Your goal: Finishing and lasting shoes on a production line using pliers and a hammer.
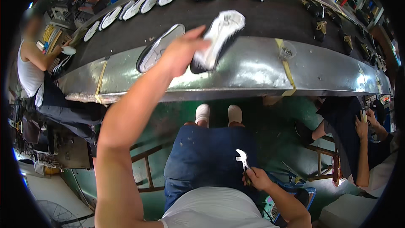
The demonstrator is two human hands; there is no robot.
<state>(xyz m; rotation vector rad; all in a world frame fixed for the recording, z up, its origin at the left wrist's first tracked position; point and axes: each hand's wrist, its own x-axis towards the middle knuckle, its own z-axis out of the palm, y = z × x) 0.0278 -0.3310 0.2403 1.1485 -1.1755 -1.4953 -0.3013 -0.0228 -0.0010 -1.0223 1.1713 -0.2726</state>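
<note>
My left hand point(179, 57) reaches over the near edge of the dark belt, its fingers closed at the side of a shoe point(219, 40). This shoe has its white sole side turned up and a black upper underneath; motion smears it a little. Just left of the hand, a second shoe point(159, 50) rests sole up across the belt's edge and the metal ledge. Low over my lap, my right hand point(258, 179) is wrapped round the dark handles of lasting pliers point(243, 158), whose silver curved jaw points away from me.
The metal ledge point(249, 69) runs along the belt point(270, 21), with a clear cup of small bits point(287, 50) on it. Shoes point(130, 8) line the belt's far side, and darker ones point(319, 29) stand at right. Co-workers sit at left point(31, 69) and right point(363, 143).
</note>
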